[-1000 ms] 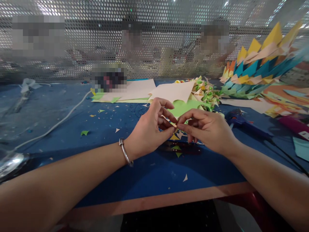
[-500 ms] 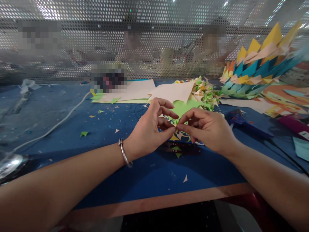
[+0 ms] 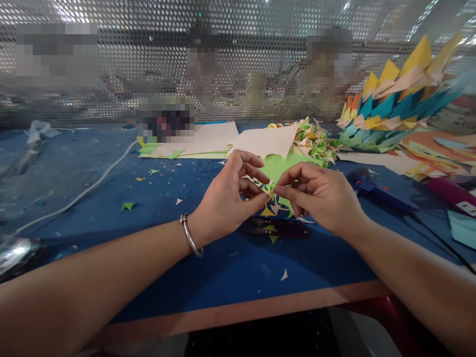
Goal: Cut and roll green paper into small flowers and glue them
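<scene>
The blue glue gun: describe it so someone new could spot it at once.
Start at the big spiky paper stack at the table's far right. Below it, just right of the right hand, the glue gun lies on the blue table. It alone trails a black cord.

Craft workshop: paper scraps (image 3: 128, 205) litter a blue worktable (image 3: 223, 267).

The hands (image 3: 226, 198) meet above the table (image 3: 223, 277); paper sheets (image 3: 208, 139) lie behind them, a glue gun (image 3: 366, 186) to the right, a cable (image 3: 85, 191) left.

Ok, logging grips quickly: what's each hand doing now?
Left hand: pinched shut on the small paper piece.
Right hand: pinching the same piece.
</scene>
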A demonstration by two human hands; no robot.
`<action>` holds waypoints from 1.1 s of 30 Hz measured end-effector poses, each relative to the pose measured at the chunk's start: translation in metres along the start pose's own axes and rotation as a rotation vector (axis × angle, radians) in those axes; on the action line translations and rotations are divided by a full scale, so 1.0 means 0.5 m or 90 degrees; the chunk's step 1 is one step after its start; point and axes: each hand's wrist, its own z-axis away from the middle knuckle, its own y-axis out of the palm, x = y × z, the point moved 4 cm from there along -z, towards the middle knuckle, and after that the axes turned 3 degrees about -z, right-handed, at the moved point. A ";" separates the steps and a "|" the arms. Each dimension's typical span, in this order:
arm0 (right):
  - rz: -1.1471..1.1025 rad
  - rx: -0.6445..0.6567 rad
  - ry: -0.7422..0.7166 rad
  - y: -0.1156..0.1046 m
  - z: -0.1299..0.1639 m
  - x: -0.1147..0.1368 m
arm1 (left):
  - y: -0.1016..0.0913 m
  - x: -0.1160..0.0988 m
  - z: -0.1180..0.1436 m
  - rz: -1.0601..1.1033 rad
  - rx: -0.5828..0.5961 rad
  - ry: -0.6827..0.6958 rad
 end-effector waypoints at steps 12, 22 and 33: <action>-0.048 0.010 0.053 -0.004 0.001 -0.006 | -0.010 -0.006 -0.003 0.015 -0.068 0.007; -0.018 0.037 0.045 0.002 0.003 -0.002 | -0.008 -0.006 0.002 -0.017 -0.060 0.017; 0.038 0.042 0.026 0.006 0.006 -0.007 | -0.004 -0.009 0.005 -0.049 -0.043 0.017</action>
